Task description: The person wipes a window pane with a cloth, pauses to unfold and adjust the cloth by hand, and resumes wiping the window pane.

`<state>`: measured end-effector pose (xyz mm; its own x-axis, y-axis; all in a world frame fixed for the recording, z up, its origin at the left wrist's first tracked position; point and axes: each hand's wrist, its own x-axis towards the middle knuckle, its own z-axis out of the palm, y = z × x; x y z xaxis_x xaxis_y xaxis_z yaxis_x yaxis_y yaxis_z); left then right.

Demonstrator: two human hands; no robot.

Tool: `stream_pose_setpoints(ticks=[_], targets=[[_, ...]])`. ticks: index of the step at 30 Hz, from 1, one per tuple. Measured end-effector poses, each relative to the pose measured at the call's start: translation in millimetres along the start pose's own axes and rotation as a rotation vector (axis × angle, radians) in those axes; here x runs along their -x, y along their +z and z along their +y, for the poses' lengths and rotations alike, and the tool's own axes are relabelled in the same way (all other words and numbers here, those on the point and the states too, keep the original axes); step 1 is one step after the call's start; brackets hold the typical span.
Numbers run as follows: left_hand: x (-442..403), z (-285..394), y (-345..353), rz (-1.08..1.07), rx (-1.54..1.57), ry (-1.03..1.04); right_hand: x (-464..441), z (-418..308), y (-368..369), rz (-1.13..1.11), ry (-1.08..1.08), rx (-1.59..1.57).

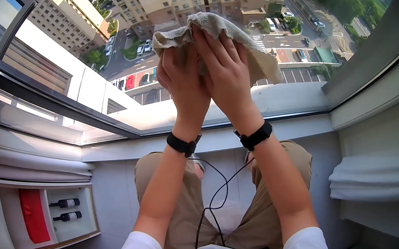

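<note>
Head view: the cloth [259, 61] is at twelve o'clock, seemingly against the window [136, 65]. My right hand [226, 71] presses it, fingers extended; my left hand's [183, 77] fingertips are hidden, grip unclear. Work seems under way; how much remains, I cannot tell.
</note>
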<state>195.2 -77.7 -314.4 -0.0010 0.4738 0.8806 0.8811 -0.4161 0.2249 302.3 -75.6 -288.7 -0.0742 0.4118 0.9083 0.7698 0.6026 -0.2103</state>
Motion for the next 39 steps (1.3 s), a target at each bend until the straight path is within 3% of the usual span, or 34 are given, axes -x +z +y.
stream_pose_setpoints(ticks=[5, 10, 24, 30, 33, 36, 39], targets=[[-7.2, -3.9, -5.1, -0.019, 0.293, -0.034, -2.9, 2.3, 1.0, 0.038, -0.063, -0.042], [-13.3, -3.6, -8.7, 0.071, 0.387, 0.002, -10.1, -8.1, -8.8, 0.056, -0.013, -0.254], [-9.8, -15.7, -13.3, -0.117, 0.698, -0.31, -1.3, -14.0, -8.9, -0.116, 0.392, -0.547], [-3.2, -36.0, -8.5, -0.143, 1.226, -0.729, 2.9, -10.6, -7.2, -0.242, 0.59, -0.752], [-2.1, -44.3, -11.0, -0.13, 1.259, -0.991, 7.4, -5.6, 4.2, -0.245, 0.59, -0.887], [1.0, -61.5, -15.9, -0.309, 1.36, -0.912, 9.1, -1.4, 3.5, -0.393, 0.662, -1.004], [3.8, -77.9, -22.3, -0.461, 1.212, -0.651, 6.4, 4.5, -0.3, -0.58, 0.785, -1.054]])
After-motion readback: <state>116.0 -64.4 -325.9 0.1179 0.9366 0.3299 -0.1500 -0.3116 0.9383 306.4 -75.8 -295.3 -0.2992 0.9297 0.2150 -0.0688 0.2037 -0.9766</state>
